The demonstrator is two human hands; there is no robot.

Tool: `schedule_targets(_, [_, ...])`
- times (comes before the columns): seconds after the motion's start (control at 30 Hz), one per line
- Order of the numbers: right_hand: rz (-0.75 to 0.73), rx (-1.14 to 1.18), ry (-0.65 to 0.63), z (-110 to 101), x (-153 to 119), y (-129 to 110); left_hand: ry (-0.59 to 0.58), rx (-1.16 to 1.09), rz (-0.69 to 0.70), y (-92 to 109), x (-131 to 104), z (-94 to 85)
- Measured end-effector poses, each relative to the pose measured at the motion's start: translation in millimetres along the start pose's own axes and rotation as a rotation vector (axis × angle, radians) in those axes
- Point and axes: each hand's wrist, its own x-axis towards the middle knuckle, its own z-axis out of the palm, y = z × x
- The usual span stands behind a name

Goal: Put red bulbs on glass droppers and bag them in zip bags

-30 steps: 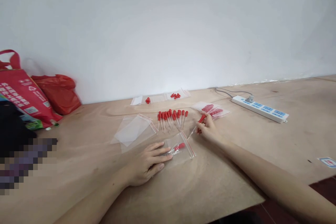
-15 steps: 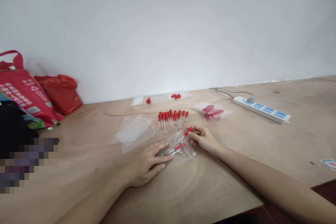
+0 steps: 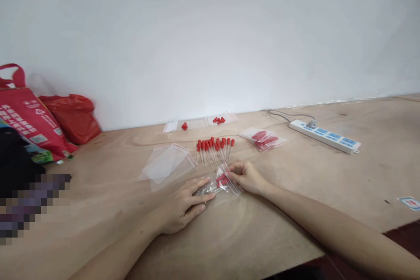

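My left hand (image 3: 185, 205) lies on a clear zip bag (image 3: 234, 187), its fingers spread over the bag's left end. Inside the bag are droppers with red bulbs (image 3: 222, 180). At the bag's mouth, the fingers of my right hand (image 3: 246, 176) are pinched around the red bulb end of a dropper, partly hidden by the fingers. Just behind the bag stretches a row of several red-capped droppers (image 3: 215, 145). Flat clear bags (image 3: 169, 164) are spread out behind my left hand.
Filled bags of red bulbs (image 3: 264, 138) lie at centre right. Near the wall are loose red bulbs (image 3: 218, 120) and glass tubes (image 3: 198, 124). A power strip (image 3: 324, 135) sits at right; red bags (image 3: 74, 116) stand at left.
My right hand has moved slightly left and down, and the red-bulbed dropper in it is now further inside the bag. My left hand has stayed in place on the bag.
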Motion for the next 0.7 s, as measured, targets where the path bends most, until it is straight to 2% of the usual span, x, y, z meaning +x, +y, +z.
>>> schedule_targets(0.07, [-0.106, -0.058, -0.025, -1, 1, 1, 0.002, -0.007, 0.001, 0, 0, 0.4])
schedule_targets(0.13, [-0.12, -0.069, -0.065, -4, 3, 3, 0.008, -0.025, -0.006, -1, 0, 0.5])
schedule_targets(0.2, [-0.033, -0.074, -0.037, -9, 10, 6, 0.017, -0.039, -0.02, -1, -1, 0.7])
schedule_targets(0.27, [0.061, -0.148, 0.073, -17, 21, 7, 0.018, -0.035, -0.024, -2, -1, 1.3])
schedule_targets(0.33, [0.119, -0.309, 0.197, -24, 37, 5, 0.008, -0.024, -0.013, -3, -1, 1.8])
schedule_targets(0.4, [0.207, -0.499, 0.25, -29, 55, 0, -0.001, -0.015, 0.003, -4, -1, 1.8])
schedule_targets(0.53, [0.353, -0.726, 0.213, -26, 85, -10, -0.019, -0.009, 0.007, -2, 0, -0.1])
schedule_targets(0.7, [0.382, -0.779, 0.153, -21, 102, -9, -0.041, 0.005, -0.018, -1, 0, -0.8])
